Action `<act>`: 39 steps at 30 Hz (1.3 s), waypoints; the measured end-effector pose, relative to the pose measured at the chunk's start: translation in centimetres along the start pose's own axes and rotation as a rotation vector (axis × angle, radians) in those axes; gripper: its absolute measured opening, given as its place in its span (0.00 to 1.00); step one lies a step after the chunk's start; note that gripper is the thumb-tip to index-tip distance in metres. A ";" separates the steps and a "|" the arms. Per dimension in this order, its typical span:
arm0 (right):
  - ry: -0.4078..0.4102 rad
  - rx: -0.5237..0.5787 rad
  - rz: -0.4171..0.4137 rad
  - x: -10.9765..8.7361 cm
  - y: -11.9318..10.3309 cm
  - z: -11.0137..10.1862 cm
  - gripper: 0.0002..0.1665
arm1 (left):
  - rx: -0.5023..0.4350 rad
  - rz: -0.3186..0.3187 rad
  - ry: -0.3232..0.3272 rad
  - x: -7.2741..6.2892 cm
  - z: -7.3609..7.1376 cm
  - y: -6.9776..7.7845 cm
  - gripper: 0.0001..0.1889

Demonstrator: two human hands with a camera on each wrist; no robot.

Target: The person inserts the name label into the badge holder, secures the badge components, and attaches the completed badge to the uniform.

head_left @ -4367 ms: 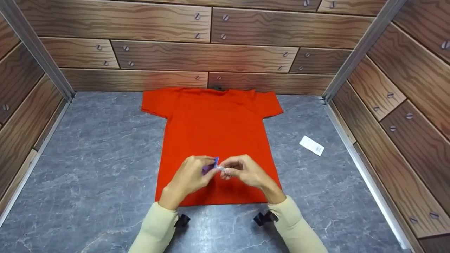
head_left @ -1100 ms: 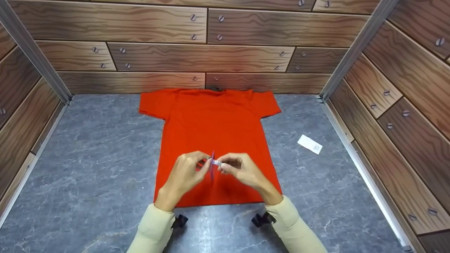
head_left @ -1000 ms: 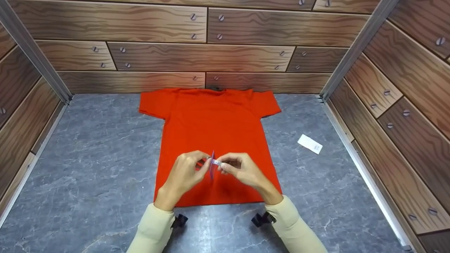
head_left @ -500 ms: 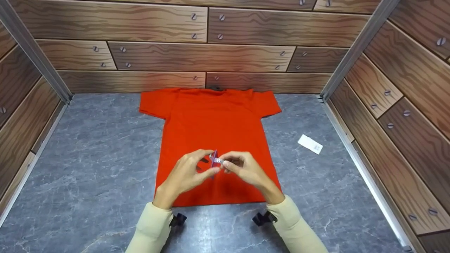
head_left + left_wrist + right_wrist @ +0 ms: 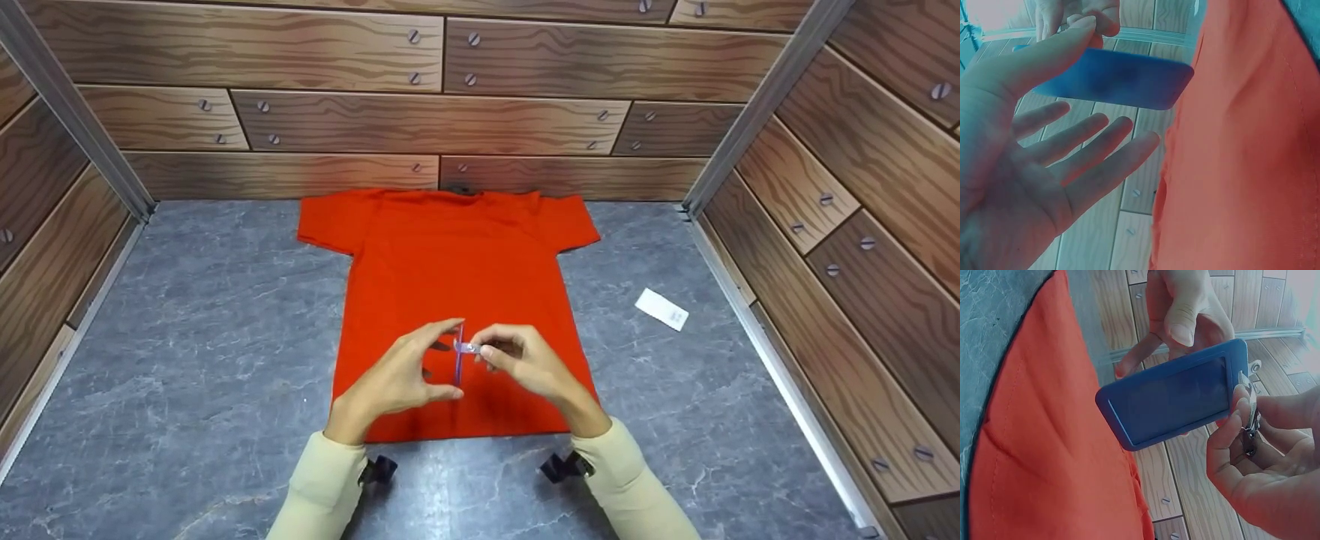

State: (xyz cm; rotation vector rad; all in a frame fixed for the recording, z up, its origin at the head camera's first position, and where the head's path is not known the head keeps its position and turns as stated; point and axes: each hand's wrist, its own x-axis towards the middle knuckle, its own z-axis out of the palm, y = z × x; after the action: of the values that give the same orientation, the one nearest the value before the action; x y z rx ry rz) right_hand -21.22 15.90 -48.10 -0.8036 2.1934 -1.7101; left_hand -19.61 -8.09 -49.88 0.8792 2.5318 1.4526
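Observation:
A blue-purple badge holder (image 5: 459,367) stands edge-on above the red T-shirt (image 5: 457,262). Its framed window face (image 5: 1168,399) shows in the right wrist view. My right hand (image 5: 525,364) pinches the clear strap and metal clip (image 5: 1252,408) at the holder's slotted end. On the other side, my left hand (image 5: 394,375) has its fingers spread and thumb apart, near the holder's upper and lower edges. The left wrist view shows the left palm (image 5: 1027,191) with nothing gripped in it; whether a fingertip touches the holder, I cannot tell.
The T-shirt lies flat on a grey marbled surface (image 5: 225,337), its collar near the wood-patterned back wall (image 5: 292,172). A white paper tag (image 5: 661,309) lies to the right. Metal-edged wooden side walls enclose both sides. Small black devices sit at both wrists.
The left hand has let go of the badge holder and spread its thumb and fingers apart. The right hand keeps its pinch on the clip, and the holder has turned edge-on.

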 end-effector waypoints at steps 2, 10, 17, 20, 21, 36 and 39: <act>-0.005 -0.001 0.002 -0.1 -0.1 0.0 0.12 | -0.011 -0.003 -0.008 0.0 0.0 0.0 0.46; -0.008 -0.021 -0.002 -0.1 -0.2 -0.1 0.11 | -0.020 -0.028 -0.016 0.0 -0.1 0.1 0.40; -0.001 -0.038 0.009 -0.2 -0.5 -0.4 0.11 | 0.052 0.011 0.026 0.0 -0.3 -0.1 0.39; 0.004 -0.046 0.010 -0.2 -0.6 -0.6 0.11 | 0.075 0.012 0.051 -0.1 -0.5 -0.1 0.39; 0.005 -0.052 0.010 -0.2 -0.6 -0.7 0.11 | 0.083 0.006 0.058 -0.2 -0.6 -0.1 0.39; 0.017 -0.105 -0.007 -0.4 -0.5 -1.4 0.10 | 0.194 -0.054 0.119 -0.6 -0.9 0.2 0.40; 0.011 -0.118 -0.017 -0.4 -0.4 -1.6 0.10 | 0.204 -0.070 0.118 -0.6 -0.9 0.2 0.40</act>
State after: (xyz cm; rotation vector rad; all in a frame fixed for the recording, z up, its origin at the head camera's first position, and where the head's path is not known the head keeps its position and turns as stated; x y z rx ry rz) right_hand -21.58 17.41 -47.36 -0.8447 2.3193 -1.6082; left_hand -19.36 -9.00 -49.35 0.7407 2.8067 1.2796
